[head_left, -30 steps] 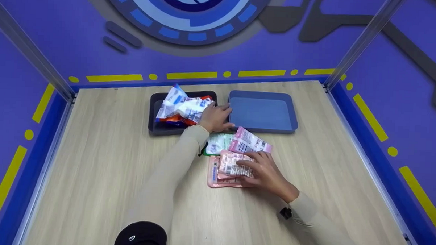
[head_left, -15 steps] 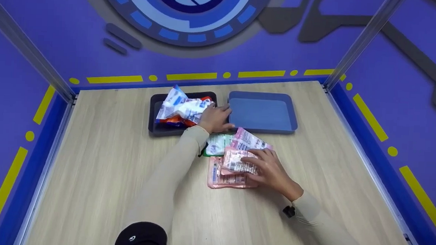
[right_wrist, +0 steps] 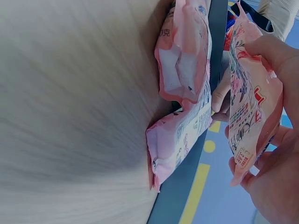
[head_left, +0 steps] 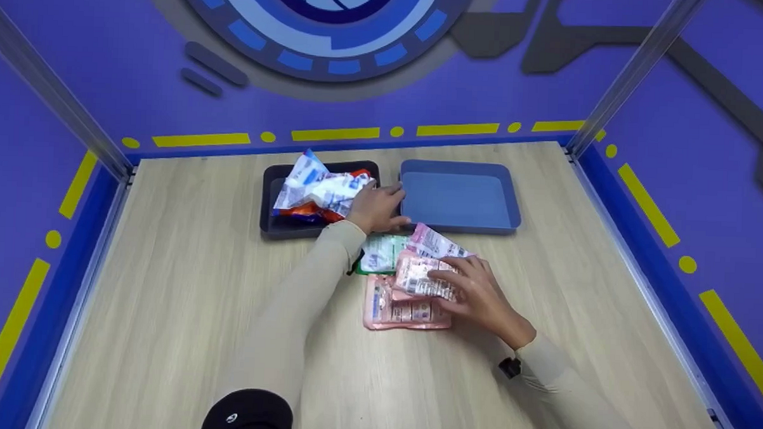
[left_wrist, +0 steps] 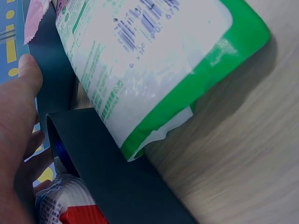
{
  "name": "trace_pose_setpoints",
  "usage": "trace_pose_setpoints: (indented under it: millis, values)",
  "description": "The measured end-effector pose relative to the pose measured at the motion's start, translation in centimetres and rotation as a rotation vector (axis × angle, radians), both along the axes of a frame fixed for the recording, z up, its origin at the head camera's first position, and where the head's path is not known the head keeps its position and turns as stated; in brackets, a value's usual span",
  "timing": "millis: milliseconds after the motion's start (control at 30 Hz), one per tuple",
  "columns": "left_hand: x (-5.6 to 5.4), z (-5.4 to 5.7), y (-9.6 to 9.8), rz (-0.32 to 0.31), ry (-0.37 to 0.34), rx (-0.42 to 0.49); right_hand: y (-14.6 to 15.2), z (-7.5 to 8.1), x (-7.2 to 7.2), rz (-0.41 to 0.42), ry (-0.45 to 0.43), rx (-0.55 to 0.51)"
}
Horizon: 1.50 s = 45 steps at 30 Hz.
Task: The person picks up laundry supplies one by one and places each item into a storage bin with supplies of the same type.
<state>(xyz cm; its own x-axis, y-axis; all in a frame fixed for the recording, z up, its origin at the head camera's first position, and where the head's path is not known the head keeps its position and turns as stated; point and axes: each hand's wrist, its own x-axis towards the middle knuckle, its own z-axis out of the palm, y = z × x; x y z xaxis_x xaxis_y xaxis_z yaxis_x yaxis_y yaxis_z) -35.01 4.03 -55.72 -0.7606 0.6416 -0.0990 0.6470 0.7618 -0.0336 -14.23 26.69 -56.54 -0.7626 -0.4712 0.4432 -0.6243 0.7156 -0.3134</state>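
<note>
The left hand (head_left: 376, 209), fingers loosely spread, rests by the dark tray's (head_left: 267, 204) right end; whether it touches the rim is unclear. Rightward, the right hand (head_left: 480, 302) pinches a pink packet (head_left: 419, 277) above a pink pouch (head_left: 410, 313); slick film could slip from that one-sided hold.

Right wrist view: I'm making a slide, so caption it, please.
A pink packet in the right hand's grip, other packets nearby.

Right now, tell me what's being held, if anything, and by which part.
The right hand holds a pink packet between thumb and fingers, on its right side in the head view. The left hand, by the dark tray, holds nothing visible.
</note>
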Motion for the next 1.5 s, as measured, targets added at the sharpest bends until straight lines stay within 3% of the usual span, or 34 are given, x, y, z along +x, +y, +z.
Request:
trace_pose_setpoints:
  millis: [333, 700, 1033, 1500]
  values:
    - [-0.2, -0.3, 0.1, 0.002, -0.007, -0.007, 0.6, -0.2, -0.4, 0.015, 0.055, -0.027]
    - [-0.1, 0.0, 0.0, 0.018, -0.027, 0.004, 1.1, 0.0, -0.8, 0.013, 0.05, -0.055]
    - [-0.3, -0.3, 0.1, -0.007, 0.024, -0.002, 1.6, 0.2, -1.1, -0.006, 0.048, -0.064]
    - [-0.2, -0.2, 0.2, 0.011, -0.014, -0.013, 1.9, 0.5, -1.5, -0.017, 0.048, -0.076]
